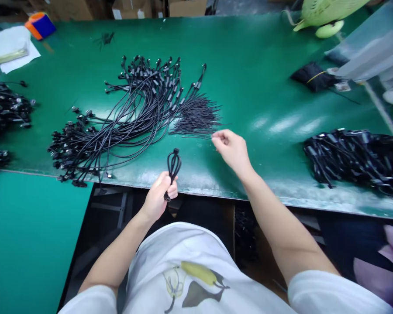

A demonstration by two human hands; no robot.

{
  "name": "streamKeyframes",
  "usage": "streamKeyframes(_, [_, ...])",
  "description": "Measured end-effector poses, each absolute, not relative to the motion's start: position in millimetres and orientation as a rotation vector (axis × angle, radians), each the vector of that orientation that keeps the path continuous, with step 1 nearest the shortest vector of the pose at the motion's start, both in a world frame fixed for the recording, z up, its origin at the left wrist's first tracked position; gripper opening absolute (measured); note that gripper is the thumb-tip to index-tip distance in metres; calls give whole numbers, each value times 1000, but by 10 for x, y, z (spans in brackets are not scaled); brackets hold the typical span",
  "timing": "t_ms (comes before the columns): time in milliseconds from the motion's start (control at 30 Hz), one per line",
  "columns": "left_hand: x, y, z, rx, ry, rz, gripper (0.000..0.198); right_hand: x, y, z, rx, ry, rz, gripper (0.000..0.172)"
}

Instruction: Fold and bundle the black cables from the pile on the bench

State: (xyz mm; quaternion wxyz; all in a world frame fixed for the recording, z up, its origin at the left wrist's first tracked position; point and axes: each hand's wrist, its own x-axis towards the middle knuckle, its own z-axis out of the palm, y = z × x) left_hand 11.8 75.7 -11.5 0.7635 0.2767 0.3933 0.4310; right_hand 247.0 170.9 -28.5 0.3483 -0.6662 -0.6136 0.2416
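Observation:
My left hand is closed around a black cable folded into a small looped bundle, whose loops stand up above the fist. At the right edge of a pile of thin black ties, my right hand has thumb and fingertips pressed together. Whatever is in that pinch, if anything, is too small to make out. Left of the ties lies a large heap of loose black cables with connectors at both ends, spread in a curve across the green table.
Bundled black cables lie at the right and more cables at the far left. At the back stand an orange and blue tape roll, white papers and a light-green basket. A black bundle sits back right.

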Motion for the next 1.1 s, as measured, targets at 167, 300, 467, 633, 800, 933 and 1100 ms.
streamKeyframes(167, [152, 766, -159, 675, 825, 905, 50, 1945, 931, -184, -1233, -2010, 811, 19])
streamKeyframes(300, [115, 747, -239, 934, 1054, 962, 47, 1821, 770, -79, -1170, -2322, 328, 27])
streamKeyframes(467, [34, 746, -254, 1322, 1246, 863, 33, 1817, 941, -30, -690, -2658, -44, 33])
streamKeyframes(633, [-32, 748, -251, 1224, 1115, 756, 24, 1806, 1023, 91, -346, -2820, -423, 29])
streamKeyframes(800, [-6, 761, -285, 877, 1012, 738, 23, 1775, 983, 230, -263, -2947, -634, 30])
streamKeyframes(933, [18, 790, -292, 857, 982, 703, 32, 1773, 988, 222, -288, -3003, -760, 29])
streamKeyframes(1100, [63, 778, -354, 990, 1071, 620, 19, 1773, 1002, 196, -230, -3040, -782, 35])
